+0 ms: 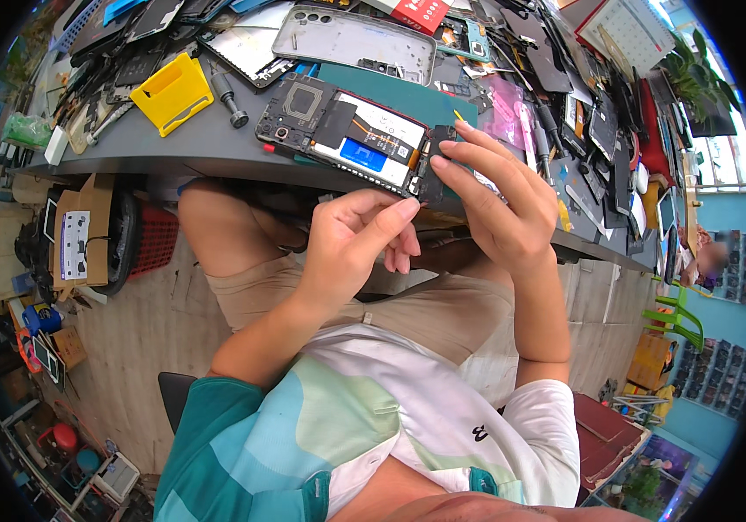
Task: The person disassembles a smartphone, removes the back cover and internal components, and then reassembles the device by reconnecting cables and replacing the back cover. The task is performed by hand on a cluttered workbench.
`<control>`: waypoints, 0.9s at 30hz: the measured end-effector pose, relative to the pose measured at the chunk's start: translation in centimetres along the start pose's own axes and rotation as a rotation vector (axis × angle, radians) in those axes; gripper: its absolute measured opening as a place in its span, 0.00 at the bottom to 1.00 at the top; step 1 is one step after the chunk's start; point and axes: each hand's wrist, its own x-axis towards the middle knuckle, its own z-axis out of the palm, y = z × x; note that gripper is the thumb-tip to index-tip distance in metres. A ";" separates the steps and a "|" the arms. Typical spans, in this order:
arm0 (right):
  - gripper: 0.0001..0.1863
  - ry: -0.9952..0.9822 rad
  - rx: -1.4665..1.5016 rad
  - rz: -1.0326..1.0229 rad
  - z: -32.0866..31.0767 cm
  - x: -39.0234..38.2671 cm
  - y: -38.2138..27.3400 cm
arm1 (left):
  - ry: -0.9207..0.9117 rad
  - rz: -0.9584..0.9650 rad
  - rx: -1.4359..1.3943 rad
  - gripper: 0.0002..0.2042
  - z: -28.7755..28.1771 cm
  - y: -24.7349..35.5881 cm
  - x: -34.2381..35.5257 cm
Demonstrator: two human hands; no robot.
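An opened smartphone (371, 137) lies tilted across the desk's front edge, back cover off. Its white and blue battery, an orange-marked ribbon cable and dark inner frame are exposed. At its right end sits a small black cover piece (433, 178), partly hidden by fingers. My right hand (508, 196) has its index and middle fingertips on that piece; the thumb is hidden. Below the phone's lower right corner, my left hand (360, 235) is closed, thumb tip against the edge and the other fingers curled under. A green mat (416, 91) is behind the phone.
A yellow plastic holder (173, 94) and a dark screwdriver (229, 100) lie left of the phone. Behind it is a silver phone back cover (351, 39). Piles of phone parts (577, 113) crowd the right side. A cardboard box (81, 230) and red basket (155, 241) stand lower left.
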 end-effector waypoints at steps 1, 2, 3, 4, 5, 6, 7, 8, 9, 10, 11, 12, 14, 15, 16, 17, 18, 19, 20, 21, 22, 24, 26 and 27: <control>0.20 0.004 -0.001 0.009 0.0 -0.1 -0.2 | -0.004 0.010 -0.011 0.14 -0.1 0.0 0.2; 0.21 0.009 -0.001 0.017 0.1 -0.2 -0.3 | -0.007 0.020 -0.022 0.14 -0.1 0.0 0.2; 0.21 0.023 -0.006 0.020 0.2 -0.3 -0.4 | -0.007 0.024 -0.043 0.13 -0.1 0.0 0.3; 0.22 0.038 -0.010 0.023 0.4 -0.4 -0.6 | -0.006 0.029 -0.064 0.13 -0.1 -0.1 0.3; 0.23 0.052 -0.014 0.025 0.5 -0.4 -0.7 | -0.005 0.035 -0.084 0.12 -0.1 -0.1 0.3; 0.23 0.060 -0.010 0.019 0.7 -0.4 -0.8 | -0.014 0.044 -0.070 0.13 -0.2 -0.2 0.3; 0.23 0.067 -0.006 0.012 0.9 -0.3 -0.8 | -0.022 0.054 -0.055 0.13 -0.4 -0.4 0.3; 0.24 0.075 -0.001 0.005 1.1 -0.2 -0.8 | -0.031 0.064 -0.041 0.14 -0.5 -0.5 0.3; 0.24 0.066 0.000 0.003 1.1 -0.2 -0.7 | -0.034 0.073 -0.033 0.14 -0.6 -0.5 0.3; 0.24 0.057 0.000 0.001 1.1 -0.1 -0.7 | -0.038 0.081 -0.025 0.15 -0.6 -0.5 0.3; 0.24 0.048 0.001 -0.001 1.1 -0.1 -0.6 | -0.041 0.090 -0.017 0.15 -0.7 -0.5 0.3; 0.24 0.036 -0.002 0.003 1.0 -0.2 -0.7 | -0.035 0.095 -0.001 0.15 -0.6 -0.5 0.3; 0.24 0.012 -0.009 0.010 0.9 -0.4 -0.7 | -0.023 0.104 0.029 0.14 -0.3 -0.3 0.2; 0.24 0.012 -0.012 0.004 0.9 -0.6 -0.6 | -0.004 0.092 0.026 0.13 0.0 -0.2 0.2; 0.23 0.012 -0.016 -0.001 1.0 -0.8 -0.4 | 0.015 0.080 0.023 0.13 0.2 -0.1 0.2; 0.23 0.013 -0.020 -0.007 1.0 -1.0 -0.4 | 0.033 0.067 0.020 0.12 0.4 -0.1 0.1; 0.23 0.008 -0.014 -0.005 0.9 -1.0 -0.3 | 0.035 0.064 0.031 0.13 0.4 -0.1 0.2; 0.23 0.004 -0.009 -0.004 0.8 -1.1 -0.3 | 0.038 0.061 0.042 0.13 0.5 -0.1 0.2; 0.24 0.000 -0.003 -0.002 0.8 -1.1 -0.3 | 0.040 0.058 0.053 0.13 0.5 -0.1 0.2; 0.23 -0.003 0.022 0.022 0.7 -1.2 -0.3 | 0.046 0.068 0.055 0.14 0.5 -0.1 0.3; 0.23 -0.007 0.047 0.046 0.7 -1.4 -0.3 | 0.052 0.078 0.058 0.14 0.5 -0.2 0.3; 0.22 0.002 0.086 0.133 0.8 -1.4 -0.3 | 0.062 0.086 0.064 0.14 0.6 -0.2 0.3; 0.20 0.027 0.115 0.257 0.9 -1.0 -0.6 | 0.070 0.084 0.071 0.14 0.8 0.0 0.2; 0.18 0.001 0.107 0.295 0.7 -0.5 -0.9 | 0.072 0.082 0.067 0.14 0.8 0.1 0.2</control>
